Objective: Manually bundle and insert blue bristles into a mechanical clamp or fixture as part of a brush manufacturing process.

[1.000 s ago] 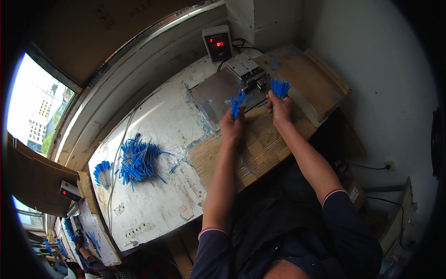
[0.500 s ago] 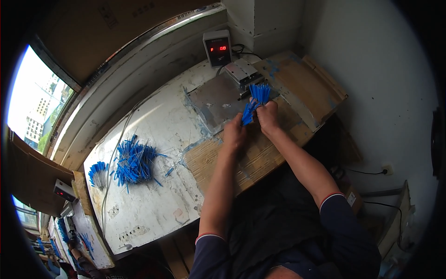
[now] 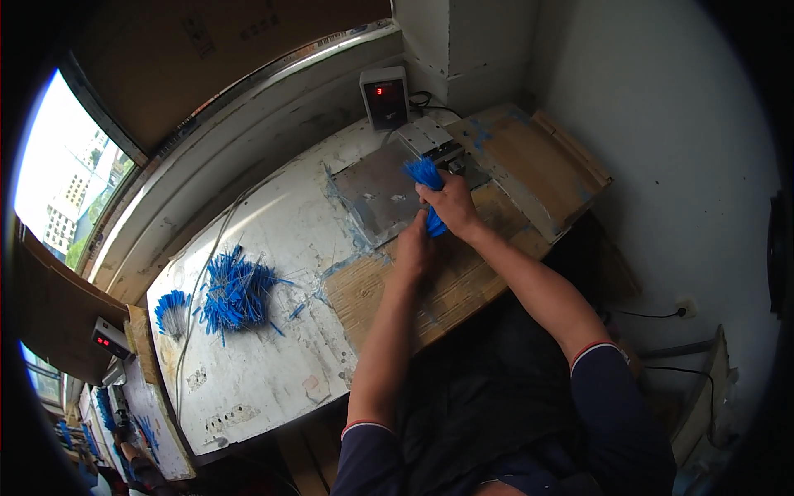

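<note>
A bundle of thin blue-ended wires (image 3: 424, 172) is gripped in my right hand (image 3: 451, 204), its fingers wrapped round it and the blue tips fanning out above. My left hand (image 3: 413, 248) is closed just below, against the lower blue ends of the wires; its fingertips are partly hidden. Both hands are over the near edge of a flat metal plate (image 3: 376, 194), in front of a small metal device (image 3: 428, 136). On the white table to the left lies a loose heap of similar blue-ended wires (image 3: 238, 289), beside a smaller fanned bundle (image 3: 172, 312).
A display box (image 3: 385, 99) with red digits stands behind the metal device. Cardboard (image 3: 372, 306) covers the table's near right part, and another cardboard piece (image 3: 525, 153) lies farther right. A cable (image 3: 192, 331) crosses the table's left side. Someone's arm (image 3: 136, 459) shows at lower left.
My right hand has moved left and turned, so the bundle's blue tips now lean left. My left hand has stayed close below. The red digits on the display box have changed.
</note>
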`<state>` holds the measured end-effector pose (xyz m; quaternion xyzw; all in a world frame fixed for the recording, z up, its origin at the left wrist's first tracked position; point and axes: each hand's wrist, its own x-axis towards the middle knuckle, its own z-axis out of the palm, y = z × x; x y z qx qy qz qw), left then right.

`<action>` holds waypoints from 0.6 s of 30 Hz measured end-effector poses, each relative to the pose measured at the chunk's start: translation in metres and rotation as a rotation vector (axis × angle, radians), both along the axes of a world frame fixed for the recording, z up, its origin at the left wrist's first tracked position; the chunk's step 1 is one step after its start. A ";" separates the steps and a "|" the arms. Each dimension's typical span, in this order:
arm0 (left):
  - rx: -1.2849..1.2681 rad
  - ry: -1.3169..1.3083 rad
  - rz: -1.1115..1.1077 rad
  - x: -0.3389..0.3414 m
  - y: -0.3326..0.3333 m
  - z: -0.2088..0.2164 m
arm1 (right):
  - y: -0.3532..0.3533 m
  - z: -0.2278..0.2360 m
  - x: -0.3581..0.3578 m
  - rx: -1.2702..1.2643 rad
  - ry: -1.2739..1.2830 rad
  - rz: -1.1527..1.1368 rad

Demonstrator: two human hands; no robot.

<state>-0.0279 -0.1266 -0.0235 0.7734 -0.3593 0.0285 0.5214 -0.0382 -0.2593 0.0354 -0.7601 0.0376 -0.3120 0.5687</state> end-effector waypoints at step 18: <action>-0.538 0.577 0.099 0.010 0.009 0.004 | -0.020 -0.055 -0.044 0.538 0.072 -0.142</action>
